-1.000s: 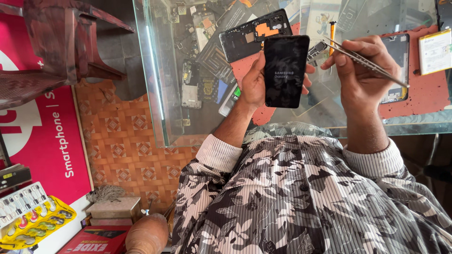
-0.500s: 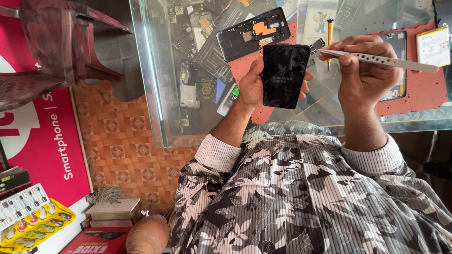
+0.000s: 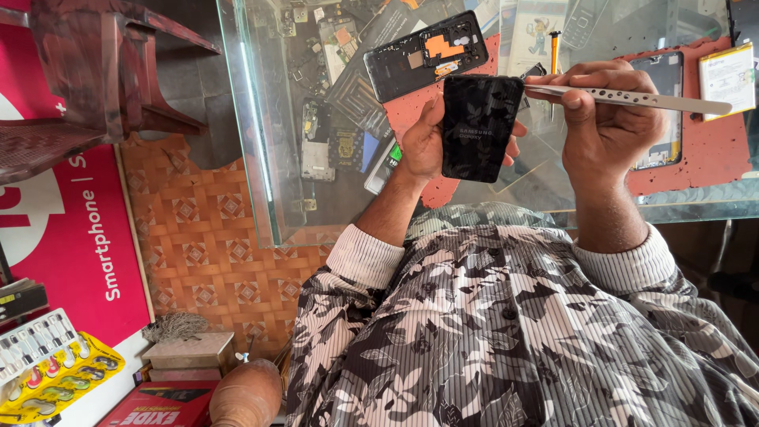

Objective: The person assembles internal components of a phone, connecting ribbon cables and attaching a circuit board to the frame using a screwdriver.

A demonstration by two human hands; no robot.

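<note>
Glass worktop [image 3: 261,119] littered with phone parts, my left hand [image 3: 427,142] gripping a black phone back cover [image 3: 479,126], my right hand [image 3: 609,119] pinching metal tweezers [image 3: 640,99] at its edge.

Glass worktop [image 3: 261,158] across the upper frame, bearing a red mat [image 3: 696,162] at upper right, an opened black phone body [image 3: 427,55] at top centre, a yellow-handled screwdriver [image 3: 554,47] beside it, and a phone [image 3: 660,111] on the mat.
</note>
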